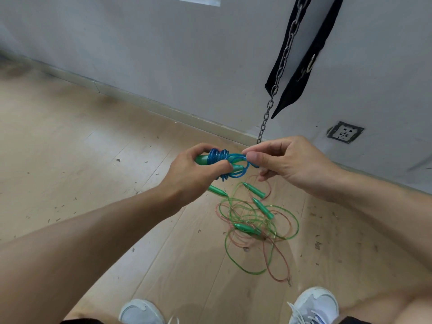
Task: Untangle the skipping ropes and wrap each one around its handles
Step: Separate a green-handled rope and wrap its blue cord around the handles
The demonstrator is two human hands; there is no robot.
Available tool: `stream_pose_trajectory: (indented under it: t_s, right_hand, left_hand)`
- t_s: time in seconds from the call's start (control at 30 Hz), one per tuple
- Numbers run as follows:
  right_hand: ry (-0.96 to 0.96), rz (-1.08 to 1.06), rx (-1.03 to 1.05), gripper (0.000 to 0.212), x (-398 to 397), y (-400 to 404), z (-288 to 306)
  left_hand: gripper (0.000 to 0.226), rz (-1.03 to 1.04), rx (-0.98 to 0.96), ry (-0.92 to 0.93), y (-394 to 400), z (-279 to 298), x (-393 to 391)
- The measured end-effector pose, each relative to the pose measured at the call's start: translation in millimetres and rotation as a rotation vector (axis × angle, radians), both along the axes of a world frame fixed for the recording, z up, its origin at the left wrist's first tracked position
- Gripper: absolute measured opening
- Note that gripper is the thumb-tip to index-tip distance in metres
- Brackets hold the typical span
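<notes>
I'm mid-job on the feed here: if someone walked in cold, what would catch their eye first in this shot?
First the blue rope, coiled round green handles at the centre: the left hand grips the bundle and the right hand pinches a loop of it. Just below, on the wooden floor, lies a tangle of green rope and pink rope with loose green handles. Behind, a chain hangs against the wall.

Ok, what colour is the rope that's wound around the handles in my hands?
Blue, translucent rope, seen in the head view.
</notes>
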State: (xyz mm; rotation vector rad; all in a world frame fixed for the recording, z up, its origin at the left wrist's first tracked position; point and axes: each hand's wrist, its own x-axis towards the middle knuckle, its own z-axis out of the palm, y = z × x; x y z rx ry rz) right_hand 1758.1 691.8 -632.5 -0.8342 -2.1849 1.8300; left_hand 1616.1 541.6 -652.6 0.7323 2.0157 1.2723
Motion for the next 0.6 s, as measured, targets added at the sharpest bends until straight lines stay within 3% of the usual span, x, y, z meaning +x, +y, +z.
stream_pose_trajectory:
  t_s: [0.13,0.27,0.6]
  right_hand:
    - [-0.033,0.087,0.169,0.037,4,6,3]
    - [-0.030,0.081,0.345,0.022,5,7,1]
    - [0.182,0.048,0.379,0.011,1,-8,-4]
  left_hand:
    - [0.019,-0.015,0.001,0.021,-1,1,1]
    - [0.021,-0.039,-0.039,0.029,0,0,3]
    - [0.023,-0.091,-0.038,-0.128,0,-1,3]
